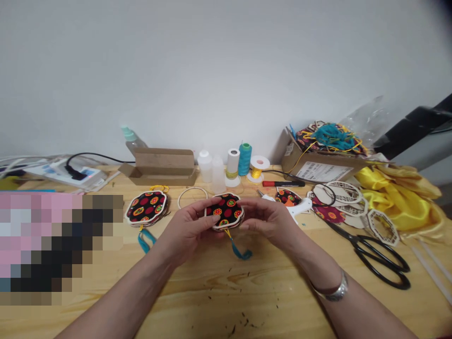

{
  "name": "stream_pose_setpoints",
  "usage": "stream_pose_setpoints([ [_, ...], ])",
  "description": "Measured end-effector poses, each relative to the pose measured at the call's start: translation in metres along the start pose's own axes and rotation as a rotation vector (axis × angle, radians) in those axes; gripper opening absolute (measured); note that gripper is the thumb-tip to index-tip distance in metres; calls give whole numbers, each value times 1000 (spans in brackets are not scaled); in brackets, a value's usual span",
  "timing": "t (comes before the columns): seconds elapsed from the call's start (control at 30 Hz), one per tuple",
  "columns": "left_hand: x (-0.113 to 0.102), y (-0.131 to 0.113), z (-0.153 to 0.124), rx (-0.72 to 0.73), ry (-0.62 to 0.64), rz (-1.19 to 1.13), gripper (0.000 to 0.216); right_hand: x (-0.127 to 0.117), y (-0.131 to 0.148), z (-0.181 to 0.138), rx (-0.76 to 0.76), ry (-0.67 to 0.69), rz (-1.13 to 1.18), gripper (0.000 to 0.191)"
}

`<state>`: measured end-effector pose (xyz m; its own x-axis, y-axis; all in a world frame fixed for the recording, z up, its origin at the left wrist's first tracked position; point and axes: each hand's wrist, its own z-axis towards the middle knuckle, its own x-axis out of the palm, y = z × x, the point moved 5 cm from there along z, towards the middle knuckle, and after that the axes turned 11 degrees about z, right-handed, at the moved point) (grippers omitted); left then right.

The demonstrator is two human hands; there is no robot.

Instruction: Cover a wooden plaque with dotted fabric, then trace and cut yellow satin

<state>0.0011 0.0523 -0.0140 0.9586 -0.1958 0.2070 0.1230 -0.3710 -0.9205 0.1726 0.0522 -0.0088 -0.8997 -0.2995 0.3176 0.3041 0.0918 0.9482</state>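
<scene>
while left hand (184,230) and right hand (272,220) grasp the ornament (225,210), its long axis runs forward, tassel (240,254) nearest.

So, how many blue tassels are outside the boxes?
2: one blue tassel below the left-side ornament, the second tassel below the held ornament between left hand and right hand. More may be hidden.

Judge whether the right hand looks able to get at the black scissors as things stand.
Probably yes: nothing seems to cover the black scissors, right of the right hand, and the left hand holds the patterned piece, so the right seems free to move.
</scene>
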Motion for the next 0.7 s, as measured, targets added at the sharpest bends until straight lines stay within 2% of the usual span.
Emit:
stream_pose_setpoints([
  [0.23,-1,-1,-1,-3,-2,9,38,-1,3,-2,-39,-49,-148,23],
  [0.37,1,-1,-1,-9,8,22,39,0,3,-2,-69,-30,-181,16],
  [0.7,2,-2,-2,5,13,35,39,-1,3,-1,-172,9,-215,12],
])
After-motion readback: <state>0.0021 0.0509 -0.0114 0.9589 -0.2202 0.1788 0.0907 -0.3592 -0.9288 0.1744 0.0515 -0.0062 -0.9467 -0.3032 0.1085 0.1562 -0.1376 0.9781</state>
